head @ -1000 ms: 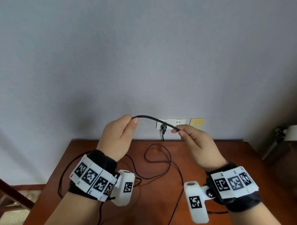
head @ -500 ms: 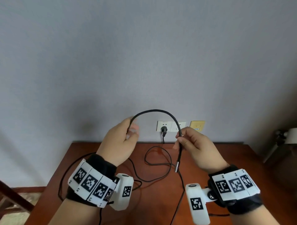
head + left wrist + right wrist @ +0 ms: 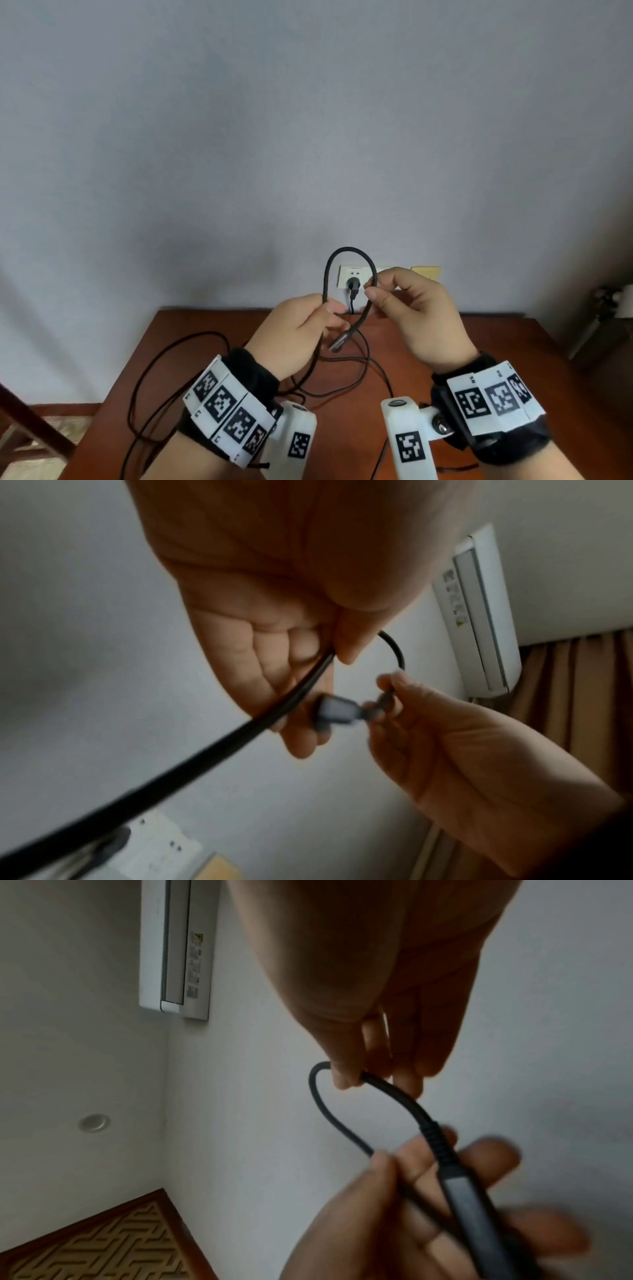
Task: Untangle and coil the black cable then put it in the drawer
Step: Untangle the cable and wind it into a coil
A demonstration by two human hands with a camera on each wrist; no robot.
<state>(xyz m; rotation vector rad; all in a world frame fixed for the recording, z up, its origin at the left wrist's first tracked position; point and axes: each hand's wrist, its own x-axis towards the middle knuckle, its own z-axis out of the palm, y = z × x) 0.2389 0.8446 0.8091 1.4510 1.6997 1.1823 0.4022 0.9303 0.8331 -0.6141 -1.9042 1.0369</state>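
We hold the thin black braided cable [image 3: 342,251] up in front of us, above the reddish-brown wooden desk [image 3: 486,346], and we read it from left to right. Our left hand [image 3: 291,335] pinches the cable between thumb and curled fingers [image 3: 270,674]; below that pinch the long slack drops past the wrist and lies in loose loops on the desk. Above the pinch the cable rises, arches over in a narrow upright loop, and comes down to our right hand [image 3: 414,315], whose thumb and forefinger pinch it just short of the grey metal connector [image 3: 340,341]. That connector hangs below the right fingers and slants down toward the left fingers, nearly touching them. The loop's long axis runs up and down. We judge the next move to be laying the connector end against the strand in the left fingers, which are nearest, to close the first turn. No drawer is in view.
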